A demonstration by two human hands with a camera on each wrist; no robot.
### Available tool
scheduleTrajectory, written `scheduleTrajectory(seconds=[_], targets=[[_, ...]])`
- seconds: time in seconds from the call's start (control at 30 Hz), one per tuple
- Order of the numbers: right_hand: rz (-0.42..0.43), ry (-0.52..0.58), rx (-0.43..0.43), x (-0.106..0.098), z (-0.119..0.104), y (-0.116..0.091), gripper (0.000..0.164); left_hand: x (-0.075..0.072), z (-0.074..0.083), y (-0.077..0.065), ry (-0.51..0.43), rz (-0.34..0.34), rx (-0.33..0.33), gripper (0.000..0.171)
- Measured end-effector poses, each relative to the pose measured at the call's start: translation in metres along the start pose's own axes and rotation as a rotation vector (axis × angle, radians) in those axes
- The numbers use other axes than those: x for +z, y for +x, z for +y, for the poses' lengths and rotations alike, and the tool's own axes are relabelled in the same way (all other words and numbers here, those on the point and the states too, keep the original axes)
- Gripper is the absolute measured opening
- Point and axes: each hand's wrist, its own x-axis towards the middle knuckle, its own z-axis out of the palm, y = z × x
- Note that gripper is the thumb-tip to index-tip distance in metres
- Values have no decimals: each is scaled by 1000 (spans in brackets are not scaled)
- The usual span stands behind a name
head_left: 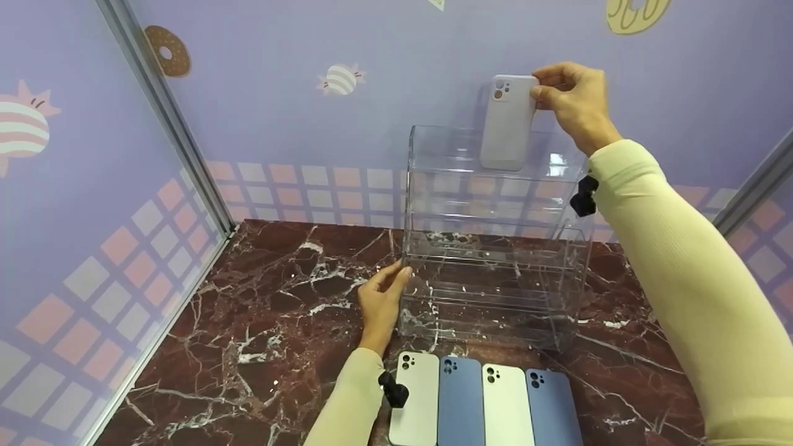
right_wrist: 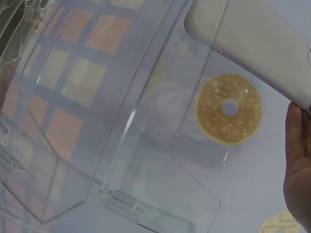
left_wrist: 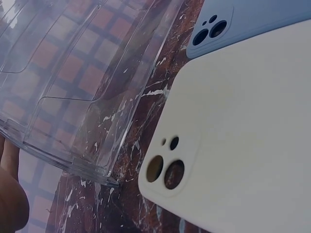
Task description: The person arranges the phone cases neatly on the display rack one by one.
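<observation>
A pale, whitish-lavender phone case (head_left: 509,124) stands nearly upright at the top tier of a clear tiered acrylic rack (head_left: 489,260). My right hand (head_left: 573,102) pinches its upper right edge between thumb and fingers; in the right wrist view the case (right_wrist: 257,43) lies partly behind the clear plastic. Low on the rack's left side, my left hand (head_left: 383,303) rests with its fingers against the side panel, some fingertips hidden behind it. In the left wrist view only part of that hand (left_wrist: 12,194) shows, beside the rack's edge.
Before the rack lie a white case (head_left: 418,396), a blue case (head_left: 461,402), a cream case (head_left: 508,409) and another blue case (head_left: 553,406), side by side on the dark red marbled table (head_left: 266,347). A patterned lavender wall (head_left: 279,118) stands close behind the rack.
</observation>
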Motion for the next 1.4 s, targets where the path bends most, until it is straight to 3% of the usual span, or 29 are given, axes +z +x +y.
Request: scheduleTrajectory(seconds=[0.3,0.83,1.4], targets=[[13,22,11,-2,4,-2,28,3,-1,-1,-11,4,4,29],[-14,-83,41,-1,10,-5,46,5,0,-1,-9,3,9,26],[65,-230,-107,-14,11,-22,39,2,-1,0,-18,22,18,26]])
